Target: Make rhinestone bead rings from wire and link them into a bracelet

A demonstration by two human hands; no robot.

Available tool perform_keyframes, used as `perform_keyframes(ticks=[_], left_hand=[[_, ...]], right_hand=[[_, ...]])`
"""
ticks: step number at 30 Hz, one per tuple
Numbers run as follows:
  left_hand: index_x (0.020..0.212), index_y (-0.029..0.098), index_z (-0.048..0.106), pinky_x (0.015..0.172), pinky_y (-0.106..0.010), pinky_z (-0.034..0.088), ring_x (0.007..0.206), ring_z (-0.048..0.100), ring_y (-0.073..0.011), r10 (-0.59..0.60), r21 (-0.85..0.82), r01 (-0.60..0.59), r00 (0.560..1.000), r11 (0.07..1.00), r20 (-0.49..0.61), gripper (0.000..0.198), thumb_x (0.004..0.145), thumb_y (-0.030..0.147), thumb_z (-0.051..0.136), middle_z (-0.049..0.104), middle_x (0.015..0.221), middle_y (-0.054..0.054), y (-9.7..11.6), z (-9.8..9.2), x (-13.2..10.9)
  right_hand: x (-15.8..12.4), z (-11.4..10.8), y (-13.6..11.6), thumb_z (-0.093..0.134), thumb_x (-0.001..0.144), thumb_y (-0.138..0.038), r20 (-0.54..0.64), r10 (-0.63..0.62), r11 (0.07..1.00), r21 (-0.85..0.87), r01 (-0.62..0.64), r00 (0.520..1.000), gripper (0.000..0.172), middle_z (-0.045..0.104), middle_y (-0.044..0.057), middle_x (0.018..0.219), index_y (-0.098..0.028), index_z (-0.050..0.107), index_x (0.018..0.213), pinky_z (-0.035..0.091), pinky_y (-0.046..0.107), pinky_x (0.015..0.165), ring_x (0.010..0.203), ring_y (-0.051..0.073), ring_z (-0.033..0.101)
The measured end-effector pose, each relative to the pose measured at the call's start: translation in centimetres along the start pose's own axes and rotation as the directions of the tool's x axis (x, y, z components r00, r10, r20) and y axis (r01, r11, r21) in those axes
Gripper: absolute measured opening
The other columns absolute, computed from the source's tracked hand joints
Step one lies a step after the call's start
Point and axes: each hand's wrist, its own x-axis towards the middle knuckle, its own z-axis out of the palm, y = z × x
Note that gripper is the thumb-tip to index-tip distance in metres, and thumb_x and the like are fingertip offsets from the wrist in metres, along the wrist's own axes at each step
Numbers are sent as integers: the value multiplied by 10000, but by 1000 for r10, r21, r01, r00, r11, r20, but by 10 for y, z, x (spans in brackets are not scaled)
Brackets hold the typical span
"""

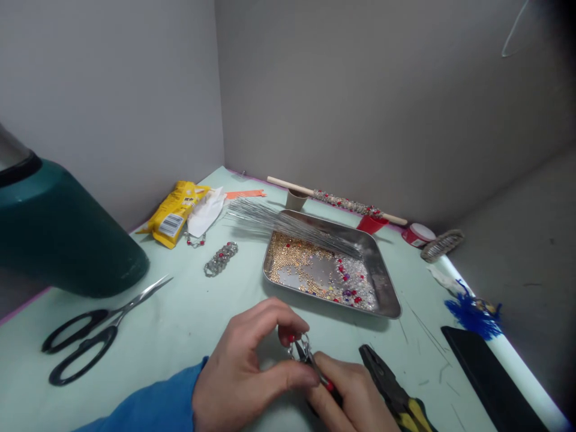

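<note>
Between thumb and fingers, my left hand (252,360) pinches a small beaded wire loop (306,346) with red and clear beads. My right hand (353,390) is closed around small pliers (310,360) with red and black handles. Their jaws reach into the loop, though the exact point of contact is too small to make out. A metal tray (391,294) of gold, clear, red and purple beads stands just beyond my hands, with a bundle of thin wires (297,228) lying across it. To the left of the tray lies a beaded chain piece (221,259).
Black-handled scissors (105,327) and a green bottle (67,234) are at the left. Larger pliers (391,384) and a black flat object (490,378) lie right. Behind are a yellow packet (176,210), a bead-wrapped stick (346,203) on cups and blue thread (472,312).
</note>
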Motion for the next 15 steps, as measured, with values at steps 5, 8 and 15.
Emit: perform_keyframes(ticks=[5,8,15], left_hand=[[860,171,603,723,-267,435,785,543,-151,-4,65,5,1000,998,-21,226,666,194,718,603,834,-19,-1,1,1],[867,169,608,729,-272,434,778,544,-149,-20,54,21,1000,998,-8,239,664,217,725,600,826,-15,-2,1,1],[872,171,611,689,-272,428,706,528,-130,-79,23,79,997,997,26,241,666,230,721,553,747,12,-3,3,1]], right_hand=[[2,4,0,397,899,-352,-56,-66,997,-53,63,996,326,545,-22,540,-191,496,633,317,202,459,482,107,482],[1,8,1,379,904,-346,-105,-84,996,-50,79,991,332,541,-21,536,-197,484,627,329,200,463,479,109,481],[0,13,3,388,895,-292,-192,-114,993,10,118,975,279,562,-16,536,-200,507,660,357,195,472,463,113,505]])
